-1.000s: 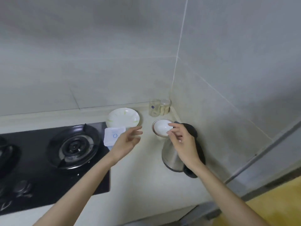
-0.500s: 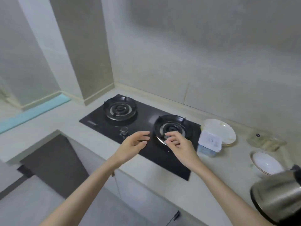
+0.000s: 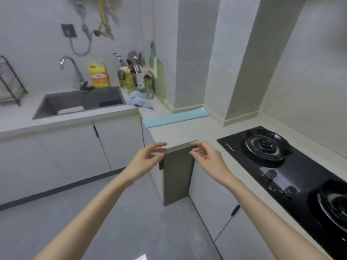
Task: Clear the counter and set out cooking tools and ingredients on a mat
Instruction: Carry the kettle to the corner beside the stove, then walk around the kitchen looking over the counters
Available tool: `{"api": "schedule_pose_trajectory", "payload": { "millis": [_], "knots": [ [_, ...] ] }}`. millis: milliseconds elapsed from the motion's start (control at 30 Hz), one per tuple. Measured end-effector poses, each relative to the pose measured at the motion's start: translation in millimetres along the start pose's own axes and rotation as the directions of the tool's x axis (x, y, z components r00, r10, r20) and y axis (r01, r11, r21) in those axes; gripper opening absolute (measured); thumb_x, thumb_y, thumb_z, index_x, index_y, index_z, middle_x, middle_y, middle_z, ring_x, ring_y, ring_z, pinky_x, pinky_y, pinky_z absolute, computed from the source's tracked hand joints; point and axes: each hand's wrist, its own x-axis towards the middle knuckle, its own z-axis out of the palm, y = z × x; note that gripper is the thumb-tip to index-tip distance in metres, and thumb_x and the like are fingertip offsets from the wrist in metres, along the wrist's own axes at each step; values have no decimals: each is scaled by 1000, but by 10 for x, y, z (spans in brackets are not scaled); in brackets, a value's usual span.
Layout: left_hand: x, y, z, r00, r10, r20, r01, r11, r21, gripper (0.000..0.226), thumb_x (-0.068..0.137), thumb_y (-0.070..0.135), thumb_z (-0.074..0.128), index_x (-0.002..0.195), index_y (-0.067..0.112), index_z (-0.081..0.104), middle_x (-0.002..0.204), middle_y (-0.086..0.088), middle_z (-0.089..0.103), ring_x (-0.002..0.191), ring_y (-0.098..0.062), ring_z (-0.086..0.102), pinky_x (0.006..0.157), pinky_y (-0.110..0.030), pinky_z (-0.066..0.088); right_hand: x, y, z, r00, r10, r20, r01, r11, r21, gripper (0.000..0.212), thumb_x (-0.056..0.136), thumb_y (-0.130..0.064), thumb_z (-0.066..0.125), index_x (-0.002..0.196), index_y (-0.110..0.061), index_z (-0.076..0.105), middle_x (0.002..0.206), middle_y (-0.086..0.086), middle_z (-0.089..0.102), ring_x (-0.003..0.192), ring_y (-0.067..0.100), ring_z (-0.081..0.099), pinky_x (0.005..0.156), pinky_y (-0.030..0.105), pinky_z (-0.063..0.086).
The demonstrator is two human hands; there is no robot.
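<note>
Grey and draped over the worktop (image 3: 187, 132) corner, the mat (image 3: 176, 177) was hung mostly down the cabinet front (image 3: 206, 194), only its top edge laid on the surface. It was flanked by the left hand (image 3: 144, 160) and right hand (image 3: 208, 160), each grip loosely apart with nothing clamped. Were it caught by one corner only, the mat could be dragged to the floor (image 3: 131, 231) by its hanging weight.

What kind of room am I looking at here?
Most likely a small home kitchen. A sink with a tap is set into the counter, a black two-burner gas hob lies on the right, and a yellow detergent bottle stands by the sink.
</note>
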Motion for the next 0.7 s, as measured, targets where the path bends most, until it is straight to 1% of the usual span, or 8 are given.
{"api": "schedule_pose_trajectory", "payload": {
  "millis": [33, 100, 133, 200, 267, 367, 567, 700],
  "knots": [
    [-55, -62, -214, 999, -18, -42, 18, 1000, -3, 35, 97, 19, 51, 129, 31, 52, 120, 14, 61, 107, -3, 60, 90, -23, 51, 131, -106, 185, 999, -28, 38, 28, 1000, 1, 24, 92, -18, 59, 116, -21, 60, 98, -4, 66, 91, 8, 61, 73, 3, 42],
    [-164, -198, -615, 989, -50, -138, 48, 999, -14, 36, 97, 20, 51, 131, 30, 51, 121, 12, 61, 108, -5, 60, 91, -26, 52, 376, -326, 563, 990, -83, 114, 82, 997, 12, 22, 93, -19, 58, 115, -23, 59, 100, -3, 65, 93, 5, 60, 73, 4, 43],
    [-284, -322, -955, 973, -76, -217, 71, 997, -27, 36, 97, 19, 51, 132, 30, 50, 121, 12, 61, 108, -5, 60, 90, -27, 52, 588, -502, 935, 975, -125, 182, 123, 992, 22, 22, 93, -20, 58, 114, -25, 58, 101, -4, 65, 93, 4, 60, 72, 4, 43],
    [-345, -410, -1200, 959, -102, -265, 95, 995, -40, 36, 97, 20, 51, 131, 30, 50, 121, 13, 62, 107, -4, 61, 90, -26, 52, 757, -643, 1197, 964, -157, 214, 154, 988, 30, 21, 93, -21, 57, 114, -26, 57, 101, -5, 64, 93, 2, 58, 71, 5, 42],
    [-439, -577, -1559, 930, -136, -341, 126, 991, -50, 36, 97, 20, 52, 131, 32, 51, 121, 14, 62, 107, -3, 60, 91, -26, 52, 979, -840, 1611, 938, -205, 280, 194, 979, 66, 22, 93, -20, 57, 115, -24, 58, 101, -4, 64, 94, 5, 59, 73, 7, 44],
    [-526, -855, -2127, 874, -185, -450, 172, 983, -70, 36, 96, 20, 53, 130, 33, 51, 120, 14, 62, 107, -3, 60, 91, -27, 51, 1349, -1113, 2271, 895, -251, 369, 228, 968, 106, 23, 92, -19, 58, 115, -24, 59, 100, -1, 66, 92, 11, 61, 77, 17, 47],
    [-551, -1341, -3282, 766, -270, -583, 252, 961, -114, 36, 96, 18, 52, 129, 33, 50, 121, 11, 61, 109, -8, 60, 89, -25, 52, 2145, -1662, 3581, 789, -355, 501, 308, 935, 177, 21, 92, -20, 57, 113, -25, 59, 99, -3, 65, 90, 14, 61, 77, 20, 48],
    [-601, -1564, -4036, 693, -313, -649, 305, 943, -130, 38, 97, 19, 52, 133, 31, 49, 124, 9, 60, 110, -9, 59, 89, -26, 51, 2596, -2111, 4357, 717, -404, 568, 335, 914, 228, 19, 92, -21, 58, 110, -27, 59, 98, -4, 65, 88, 17, 62, 79, 27, 50]
  ]
}}
